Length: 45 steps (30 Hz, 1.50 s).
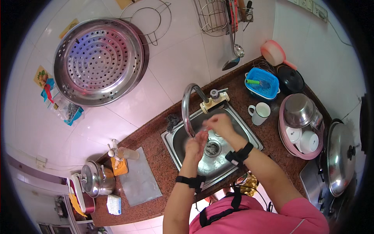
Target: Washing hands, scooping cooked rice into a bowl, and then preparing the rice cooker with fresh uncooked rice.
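Observation:
Both my hands are over the stainless-steel sink basin [217, 172], in front of the curved faucet [186, 105]. My left hand [197, 145] is just below the spout's end, with its fingers stretched out and no object visible in it. Close to those fingertips is my right hand [221, 125], blurred, its fingers bent. Whether anything small lies between the right fingers, I cannot tell. Below the hands, the round drain strainer [212, 148] shows in the wet basin. The faucet's lever handle [215, 93] stands behind the sink.
Right of the sink are a white mug [261, 114], a blue basket [262, 84] and a pink basin [305, 157] of dishes. To the left lie a grey board [140, 181], a pump bottle [128, 153] and a lidded pot [98, 179]. A steamer tray [99, 61] hangs on the wall.

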Tool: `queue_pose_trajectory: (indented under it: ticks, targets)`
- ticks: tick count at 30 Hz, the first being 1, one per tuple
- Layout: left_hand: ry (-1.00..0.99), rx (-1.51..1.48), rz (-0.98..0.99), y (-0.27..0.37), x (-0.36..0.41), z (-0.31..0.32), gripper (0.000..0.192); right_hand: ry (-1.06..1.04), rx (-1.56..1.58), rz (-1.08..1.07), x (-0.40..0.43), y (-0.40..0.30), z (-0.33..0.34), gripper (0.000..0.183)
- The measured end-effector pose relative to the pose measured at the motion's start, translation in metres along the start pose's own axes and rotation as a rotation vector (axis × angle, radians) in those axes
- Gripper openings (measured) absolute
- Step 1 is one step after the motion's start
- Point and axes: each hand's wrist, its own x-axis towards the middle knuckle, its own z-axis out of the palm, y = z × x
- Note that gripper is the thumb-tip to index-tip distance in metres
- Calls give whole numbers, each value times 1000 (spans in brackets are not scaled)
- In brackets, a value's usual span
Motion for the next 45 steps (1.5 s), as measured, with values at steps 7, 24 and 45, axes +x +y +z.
queue_pose_trajectory:
  ticks: [7,24,45]
  targets:
    - [273,496,95,-8,-10,16,45,528,-735,-329,78,14,-50,61]
    - [324,1420,285,33,-191,-137,38,443,-509,-248,24,40,-54,44]
    - [1712,806,40,-170,-710,-526,39,-601,-728,-665,-269,-60,295,44]
